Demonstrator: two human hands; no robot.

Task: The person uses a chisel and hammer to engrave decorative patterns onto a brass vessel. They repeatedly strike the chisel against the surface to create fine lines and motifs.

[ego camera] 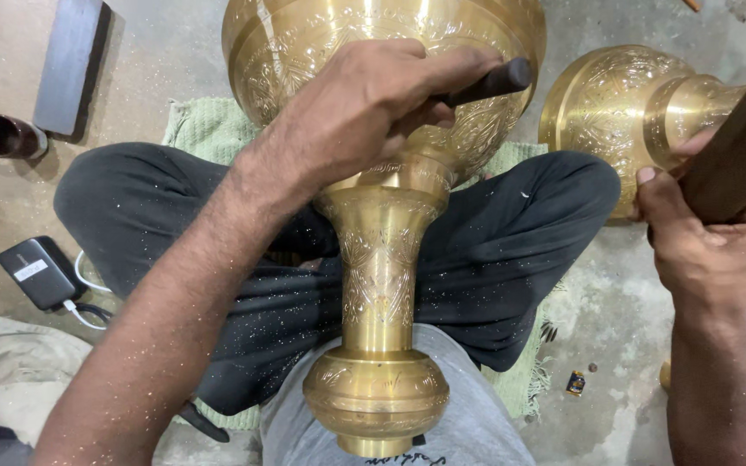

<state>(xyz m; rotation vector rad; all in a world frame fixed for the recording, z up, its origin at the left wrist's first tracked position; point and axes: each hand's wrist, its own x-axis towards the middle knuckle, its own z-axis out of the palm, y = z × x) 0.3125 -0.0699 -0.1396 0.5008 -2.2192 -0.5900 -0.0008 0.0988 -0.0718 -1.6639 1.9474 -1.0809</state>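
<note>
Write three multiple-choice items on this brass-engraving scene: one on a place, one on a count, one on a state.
1. Where does the engraved brass vase lie?
A. Across the person's crossed legs
B. On a shelf
C. Upright on the floor

2. How many brass vessels are in view?
A. One
B. Two
C. Four

3. What is the left hand doing?
A. Hanging free
B. Gripping a dark tool handle against the vase's bowl
C. Holding the cup

Answers:
1. A, its neck runs between the knees, over the black trousers.
2. B, the vase in the lap and a second brass vessel on the floor at the right.
3. B, the fingers are closed round the dark tool handle; the right hand grips a wooden block.
</note>
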